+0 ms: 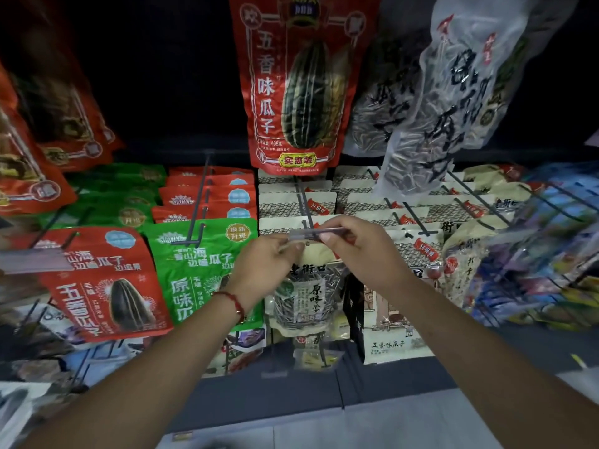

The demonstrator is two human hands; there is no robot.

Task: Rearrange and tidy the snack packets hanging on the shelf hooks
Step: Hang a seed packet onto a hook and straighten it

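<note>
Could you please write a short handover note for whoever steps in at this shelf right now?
Left hand and right hand both pinch the clear label strip at the tip of the centre hook. A cream seed packet hangs just below them; whether it is fully on the hook is unclear. The green packet and red packet hang to the left, in front of their rows. Done: those rows look orderly. Left: settle the cream packet, then straighten the tilted clear bags at upper right.
</note>
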